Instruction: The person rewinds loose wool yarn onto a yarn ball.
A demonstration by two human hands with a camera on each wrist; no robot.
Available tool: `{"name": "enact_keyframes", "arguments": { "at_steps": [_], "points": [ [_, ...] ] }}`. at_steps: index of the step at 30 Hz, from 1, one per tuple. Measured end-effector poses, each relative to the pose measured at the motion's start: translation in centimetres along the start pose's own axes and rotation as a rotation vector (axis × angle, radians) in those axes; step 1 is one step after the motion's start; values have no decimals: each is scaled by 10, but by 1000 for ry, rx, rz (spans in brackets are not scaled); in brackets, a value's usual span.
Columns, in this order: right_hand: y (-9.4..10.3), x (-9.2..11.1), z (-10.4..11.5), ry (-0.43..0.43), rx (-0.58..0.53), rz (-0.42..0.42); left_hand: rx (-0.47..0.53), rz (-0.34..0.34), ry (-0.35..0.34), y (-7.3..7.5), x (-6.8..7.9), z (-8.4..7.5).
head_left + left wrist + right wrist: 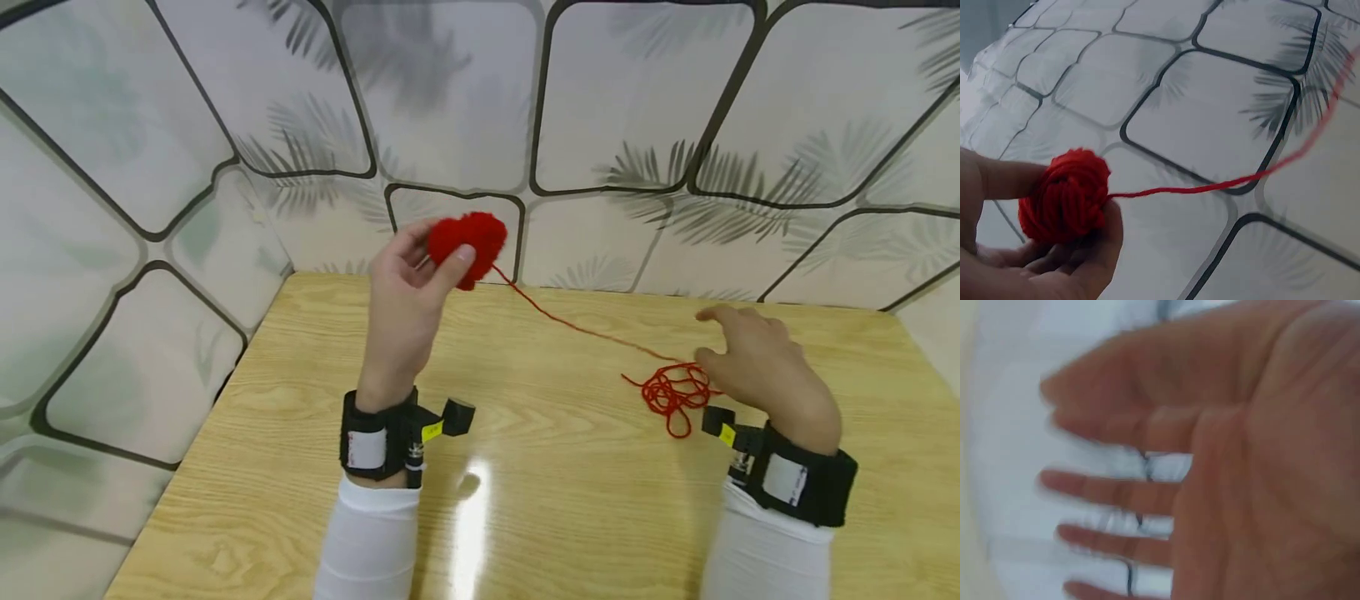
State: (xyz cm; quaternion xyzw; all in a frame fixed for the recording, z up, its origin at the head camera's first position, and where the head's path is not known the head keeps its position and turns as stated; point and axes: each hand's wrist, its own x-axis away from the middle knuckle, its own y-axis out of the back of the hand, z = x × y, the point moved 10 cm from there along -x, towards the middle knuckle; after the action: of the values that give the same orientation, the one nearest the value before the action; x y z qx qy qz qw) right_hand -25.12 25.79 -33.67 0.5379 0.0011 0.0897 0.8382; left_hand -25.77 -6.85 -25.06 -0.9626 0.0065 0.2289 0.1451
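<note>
A ball of red yarn (pixel 480 237) is pinched between the thumb and fingers of my left hand (pixel 405 287), raised in front of the wall. In the left wrist view the wound strands of the ball (pixel 1066 200) show, and one strand (pixel 1210 187) leads off to the right. On the table at the right lies a loose tangle of red yarn (pixel 671 392), joined to the ball by that strand. My right hand (pixel 757 358) hovers beside the tangle. Its fingers are spread and relaxed in the right wrist view, where the palm (pixel 1260 487) holds nothing.
A light wood-grain table (pixel 570 492) spreads beneath both hands. Behind it and to the left stands a wall covering (pixel 450 100) with dark outlines and leaf prints. Black straps with small cameras circle both wrists.
</note>
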Motion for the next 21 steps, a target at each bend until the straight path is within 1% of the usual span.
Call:
{"name": "enact_keyframes", "arguments": {
  "at_steps": [2, 3, 4, 5, 6, 7, 8, 9, 10, 11, 12, 13, 14, 16, 18, 19, 21],
  "points": [
    [8, 1, 55, 223, -178, -143, 2, 139, 39, -24, 5, 4],
    [10, 4, 83, 347, -297, -190, 4, 193, 56, -34, 9, 6],
    [10, 8, 109, 467, -420, -217, 8, 232, 67, -42, 12, 7],
    [9, 10, 131, 559, -546, -219, 6, 256, 69, -48, 14, 7],
    [7, 12, 147, 626, -657, -214, 4, 266, 64, -52, 16, 7],
    [4, 13, 159, 665, -739, -207, -1, 266, 53, -54, 18, 6],
    [2, 13, 166, 681, -790, -215, -6, 257, 41, -55, 19, 6],
    [1, 13, 170, 677, -820, -236, -20, 246, 26, -55, 19, 5],
    [1, 13, 169, 658, -824, -269, -41, 235, 13, -54, 20, 4],
    [2, 13, 166, 625, -812, -313, -70, 229, -2, -53, 20, 3],
    [3, 13, 161, 588, -784, -358, -97, 233, -15, -54, 20, 2],
    [5, 12, 157, 554, -759, -394, -143, 247, -33, -55, 21, 1],
    [7, 11, 152, 526, -749, -418, -207, 265, -48, -56, 21, 1],
    [10, 10, 145, 490, -754, -444, -364, 311, -89, -61, 23, 0],
    [13, 10, 143, 491, -775, -452, -519, 347, -131, -67, 26, -1],
    [15, 10, 143, 499, -785, -461, -594, 352, -149, -68, 27, -1],
    [19, 13, 143, 518, -797, -492, -705, 344, -168, -70, 28, 0]
  ]
}}
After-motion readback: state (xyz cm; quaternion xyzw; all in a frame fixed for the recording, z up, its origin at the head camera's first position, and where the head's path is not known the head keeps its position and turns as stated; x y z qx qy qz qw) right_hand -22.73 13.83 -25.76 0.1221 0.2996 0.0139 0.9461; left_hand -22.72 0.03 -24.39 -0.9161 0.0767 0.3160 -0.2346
